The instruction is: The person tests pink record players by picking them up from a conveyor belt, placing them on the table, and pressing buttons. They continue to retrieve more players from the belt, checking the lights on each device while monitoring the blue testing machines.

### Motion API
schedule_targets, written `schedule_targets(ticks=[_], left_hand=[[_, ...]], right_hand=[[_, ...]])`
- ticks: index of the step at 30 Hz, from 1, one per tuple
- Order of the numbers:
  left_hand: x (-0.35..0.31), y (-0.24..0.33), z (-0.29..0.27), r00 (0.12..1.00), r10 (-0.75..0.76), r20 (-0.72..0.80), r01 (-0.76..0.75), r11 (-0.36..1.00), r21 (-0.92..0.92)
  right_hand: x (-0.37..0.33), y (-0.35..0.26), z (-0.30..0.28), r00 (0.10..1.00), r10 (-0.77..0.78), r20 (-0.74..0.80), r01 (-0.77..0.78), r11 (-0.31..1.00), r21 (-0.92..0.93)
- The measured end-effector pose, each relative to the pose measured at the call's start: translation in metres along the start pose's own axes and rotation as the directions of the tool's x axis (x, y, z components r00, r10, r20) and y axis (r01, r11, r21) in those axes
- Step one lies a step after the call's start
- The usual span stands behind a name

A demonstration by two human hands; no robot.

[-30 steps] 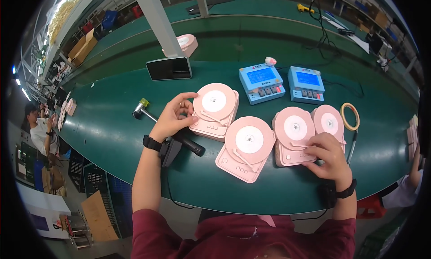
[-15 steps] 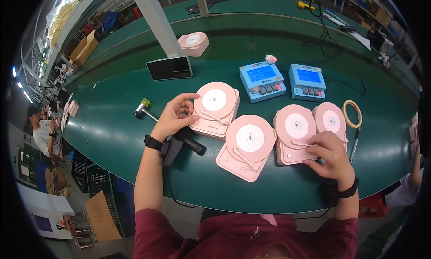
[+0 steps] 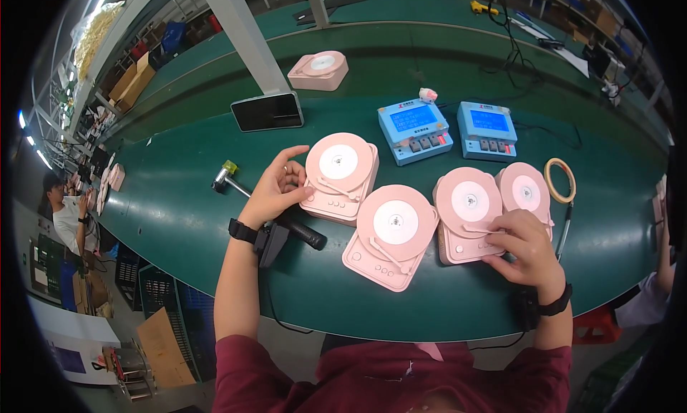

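My left hand (image 3: 278,191) is at the left side of a pink mini record-player-shaped speaker (image 3: 345,202). Its thumb touches the front left corner, the index finger stretches out beside the disc, and the other fingers curl at the side. My right hand (image 3: 526,250) grips the front right corner of another such speaker (image 3: 451,230), thumb at the front edge and fingertips on top by the tonearm. Between them lies a third pink speaker (image 3: 373,266), untouched. Another one (image 3: 524,183) stands behind my right hand, partly covered by it.
A hammer (image 3: 232,180) and a black cylinder (image 3: 306,232) lie by my left hand. Beyond are a phone (image 3: 266,112), two blue testers (image 3: 415,133) (image 3: 486,131) and a pink speaker (image 3: 318,73) on the green strip. A tape roll (image 3: 560,180) sits right. A person (image 3: 71,209) works at left.
The pink speaker on the far green strip has moved right. My left index finger has come slightly away from the disc's edge. My right hand stays put.
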State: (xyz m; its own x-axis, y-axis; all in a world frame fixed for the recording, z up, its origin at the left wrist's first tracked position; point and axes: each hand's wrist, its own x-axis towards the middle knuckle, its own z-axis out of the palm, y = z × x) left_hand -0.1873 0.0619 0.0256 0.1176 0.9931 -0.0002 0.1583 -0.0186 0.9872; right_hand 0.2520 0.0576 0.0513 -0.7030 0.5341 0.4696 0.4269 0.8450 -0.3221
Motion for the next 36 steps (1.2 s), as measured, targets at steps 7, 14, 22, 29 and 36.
schedule_targets(ticks=[7, 14, 22, 29, 36], left_hand=[[0.0, -0.005, -0.004, 0.999, -0.045, 0.025, 0.044, 0.998, 0.042], [0.001, -0.005, -0.004, 0.999, -0.036, 0.028, 0.035, 0.997, 0.066], [0.034, 0.025, -0.029, 0.991, -0.049, 0.123, 0.031, 0.989, 0.146], [0.176, 0.074, -0.032, 0.993, 0.079, 0.089, -0.115, 0.82, 0.561], [0.31, 0.045, 0.003, 0.96, 0.065, 0.274, -0.282, 0.213, 0.936]], right_hand=[[0.0, -0.002, -0.001, 1.0, 0.002, 0.006, -0.002, 1.0, -0.009], [0.0, -0.001, -0.001, 1.0, -0.006, 0.007, 0.006, 1.0, -0.013], [0.0, 0.004, 0.001, 1.0, -0.001, -0.024, 0.001, 1.0, 0.022], [-0.002, 0.008, -0.001, 1.0, 0.005, -0.007, -0.005, 0.997, 0.071], [-0.002, 0.013, 0.0, 1.0, -0.01, -0.007, 0.011, 0.995, 0.099]])
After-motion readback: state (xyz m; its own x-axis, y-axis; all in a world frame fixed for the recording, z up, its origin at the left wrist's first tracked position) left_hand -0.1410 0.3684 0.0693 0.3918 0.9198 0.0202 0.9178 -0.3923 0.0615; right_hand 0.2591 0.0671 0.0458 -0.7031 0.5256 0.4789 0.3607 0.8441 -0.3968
